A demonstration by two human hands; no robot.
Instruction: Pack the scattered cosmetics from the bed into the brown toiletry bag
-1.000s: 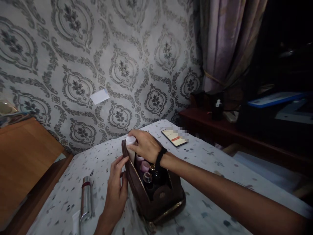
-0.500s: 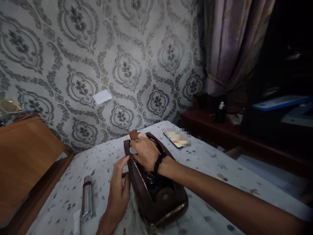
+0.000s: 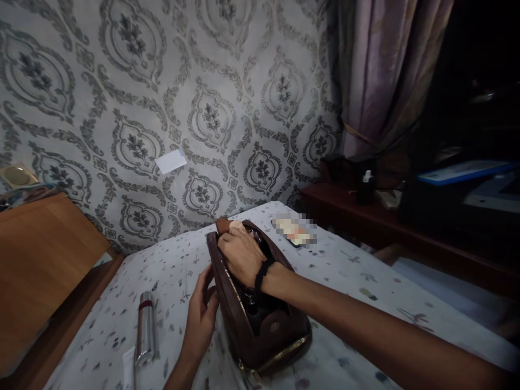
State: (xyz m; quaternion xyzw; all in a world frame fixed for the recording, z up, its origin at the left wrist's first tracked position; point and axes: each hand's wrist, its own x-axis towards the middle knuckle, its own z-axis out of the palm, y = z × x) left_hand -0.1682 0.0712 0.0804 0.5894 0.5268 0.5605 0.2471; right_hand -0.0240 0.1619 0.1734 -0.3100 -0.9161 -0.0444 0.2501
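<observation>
A dark brown toiletry bag with a gold zip lies unzipped on the patterned sheet. My right hand, with a black band at the wrist, reaches down inside it near the far end. Its fingertips are hidden in the bag, so their grip does not show. Along the bag's left side, my left hand rests against the outer wall, fingers extended and thumb apart. A pale round item shows at the bag's far end. Left of the bag lie a silver cylindrical bottle and a white tube.
A phone, its screen blurred out, lies beyond the bag to the right. A wooden headboard-like panel borders the left. At the right stands a dark red shelf with a small dropper bottle on it.
My right hand has sunk deeper into the bag, and the pale translucent thing by its fingers is out of sight. My left hand has slid slightly, its fingertips now behind the bag's side.
</observation>
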